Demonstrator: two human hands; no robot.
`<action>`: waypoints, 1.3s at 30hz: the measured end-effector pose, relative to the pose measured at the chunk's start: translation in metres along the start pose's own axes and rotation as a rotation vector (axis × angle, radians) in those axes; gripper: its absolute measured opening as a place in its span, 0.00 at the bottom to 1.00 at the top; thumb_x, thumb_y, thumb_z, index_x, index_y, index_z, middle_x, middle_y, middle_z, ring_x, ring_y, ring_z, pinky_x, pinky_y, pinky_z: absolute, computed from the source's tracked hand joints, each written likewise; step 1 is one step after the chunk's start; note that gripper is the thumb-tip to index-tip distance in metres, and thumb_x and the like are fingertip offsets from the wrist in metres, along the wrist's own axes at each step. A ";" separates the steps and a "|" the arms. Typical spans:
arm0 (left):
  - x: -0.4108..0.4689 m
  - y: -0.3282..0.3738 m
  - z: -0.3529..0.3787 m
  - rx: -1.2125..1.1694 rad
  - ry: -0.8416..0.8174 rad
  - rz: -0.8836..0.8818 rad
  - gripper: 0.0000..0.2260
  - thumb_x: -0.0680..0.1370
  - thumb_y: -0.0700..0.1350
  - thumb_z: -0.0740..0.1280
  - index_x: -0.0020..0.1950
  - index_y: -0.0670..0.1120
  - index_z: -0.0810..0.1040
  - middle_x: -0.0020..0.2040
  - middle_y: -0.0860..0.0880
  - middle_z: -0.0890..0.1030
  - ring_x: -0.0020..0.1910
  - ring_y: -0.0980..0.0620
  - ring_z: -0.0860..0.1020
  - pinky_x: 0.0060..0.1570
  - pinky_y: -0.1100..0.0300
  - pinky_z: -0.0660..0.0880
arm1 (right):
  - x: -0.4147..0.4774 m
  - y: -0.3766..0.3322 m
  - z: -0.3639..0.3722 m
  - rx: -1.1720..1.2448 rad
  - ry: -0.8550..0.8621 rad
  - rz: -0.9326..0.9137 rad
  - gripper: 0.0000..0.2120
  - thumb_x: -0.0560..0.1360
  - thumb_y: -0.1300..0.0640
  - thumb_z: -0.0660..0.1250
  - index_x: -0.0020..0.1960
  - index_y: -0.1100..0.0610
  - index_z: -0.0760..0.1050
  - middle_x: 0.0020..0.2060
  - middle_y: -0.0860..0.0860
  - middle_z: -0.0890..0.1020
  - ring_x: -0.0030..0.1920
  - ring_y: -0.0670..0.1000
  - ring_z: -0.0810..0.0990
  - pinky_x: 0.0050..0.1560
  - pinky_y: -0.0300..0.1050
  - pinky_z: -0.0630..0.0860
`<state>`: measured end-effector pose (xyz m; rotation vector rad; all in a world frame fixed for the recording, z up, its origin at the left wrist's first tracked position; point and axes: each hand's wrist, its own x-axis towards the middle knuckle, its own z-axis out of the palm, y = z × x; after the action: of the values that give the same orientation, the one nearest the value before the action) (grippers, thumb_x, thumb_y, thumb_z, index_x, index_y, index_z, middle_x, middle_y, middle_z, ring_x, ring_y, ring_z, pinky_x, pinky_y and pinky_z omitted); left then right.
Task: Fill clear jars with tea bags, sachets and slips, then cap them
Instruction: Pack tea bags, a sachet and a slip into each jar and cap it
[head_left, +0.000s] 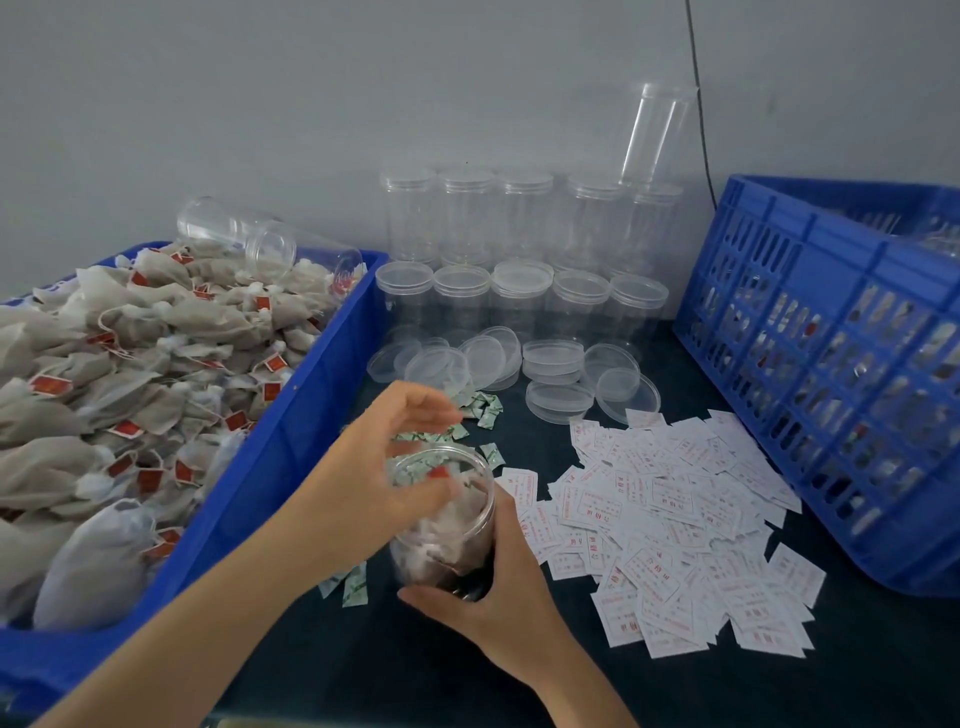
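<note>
Here's the jar (441, 525), standing on the dark table (389, 675) right in front of the person. It's partly packed, and a red tag (439, 472) shows near the mouth. The right hand (498, 603) wraps its fingers round the jar's lower wall and steadies it. The left hand (384, 467) arches over the mouth, fingers curved and spread, thumb down at the rim. Blur hides whether it has a bag pinched or is only pressing the contents down, so I cannot tell.

To my eye this is the tea-bag filling step, close to done. Left of the jar, the blue bin (291, 431) is heaped with tea bags (130, 389). Just behind the jar lie green-and-white sachets (480, 408), and to its right is a spread of white slips (675, 519). Next, I'd say, a sachet and a slip go in, so the left hand must clear the mouth. Further behind the jar wait loose lids (556, 358) and rows of empty jars (519, 301). A blue crate (831, 364) sits far to its right.
</note>
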<state>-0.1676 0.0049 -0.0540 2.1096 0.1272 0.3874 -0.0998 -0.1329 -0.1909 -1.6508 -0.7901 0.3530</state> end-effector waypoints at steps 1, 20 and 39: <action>-0.003 -0.005 0.000 -0.025 0.007 -0.007 0.21 0.70 0.43 0.76 0.59 0.55 0.72 0.57 0.63 0.79 0.60 0.66 0.74 0.65 0.60 0.70 | 0.000 0.000 0.000 -0.004 -0.002 -0.007 0.51 0.63 0.37 0.81 0.76 0.35 0.54 0.69 0.36 0.71 0.69 0.39 0.71 0.67 0.40 0.72; -0.028 -0.049 0.066 -0.173 0.329 -0.005 0.41 0.64 0.49 0.81 0.70 0.59 0.62 0.61 0.64 0.71 0.63 0.68 0.69 0.56 0.79 0.65 | 0.095 -0.013 -0.046 -0.504 0.284 0.293 0.17 0.80 0.53 0.68 0.66 0.58 0.77 0.59 0.54 0.76 0.59 0.53 0.78 0.55 0.38 0.73; -0.028 -0.055 0.071 -0.229 0.347 0.029 0.41 0.63 0.54 0.78 0.69 0.65 0.59 0.60 0.69 0.69 0.64 0.67 0.68 0.58 0.76 0.66 | 0.039 -0.112 -0.065 -0.245 0.084 -0.290 0.04 0.75 0.51 0.74 0.48 0.51 0.83 0.46 0.44 0.84 0.51 0.45 0.82 0.53 0.31 0.74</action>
<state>-0.1680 -0.0291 -0.1420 1.8057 0.2426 0.7479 -0.0649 -0.1492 -0.0612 -1.7329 -1.0241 -0.0189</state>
